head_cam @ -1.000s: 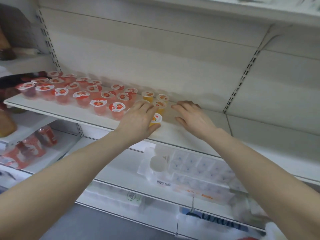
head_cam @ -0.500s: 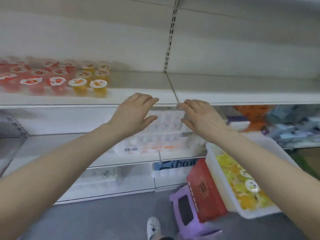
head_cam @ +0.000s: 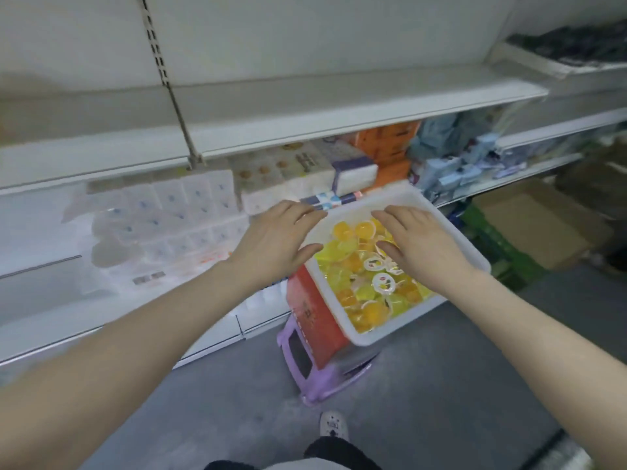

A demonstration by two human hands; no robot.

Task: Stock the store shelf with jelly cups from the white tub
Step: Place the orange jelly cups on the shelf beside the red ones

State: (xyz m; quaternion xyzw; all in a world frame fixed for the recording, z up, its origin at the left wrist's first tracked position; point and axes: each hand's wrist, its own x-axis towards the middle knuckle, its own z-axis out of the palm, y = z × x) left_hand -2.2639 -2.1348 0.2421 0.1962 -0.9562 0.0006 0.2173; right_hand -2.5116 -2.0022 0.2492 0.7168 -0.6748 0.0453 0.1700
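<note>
shelf [head_cam: 305,106]: long white board running left to right across the upper view; the stretch in sight holds no cups.
white tub [head_cam: 451,252]: below the shelf's front edge, tilted, resting on a red box [head_cam: 315,313] atop a purple stool [head_cam: 325,374].
jelly cups [head_cam: 359,276]: yellow and orange, heaped loose in the tub with no common axis.
right hand [head_cam: 424,245]: the nearer grip, directly over the heap, fingers spread and holding nothing.
left hand [head_cam: 274,239]: over the tub's left rim, fingers straight, empty; the cups lie to its right and below.
</note>
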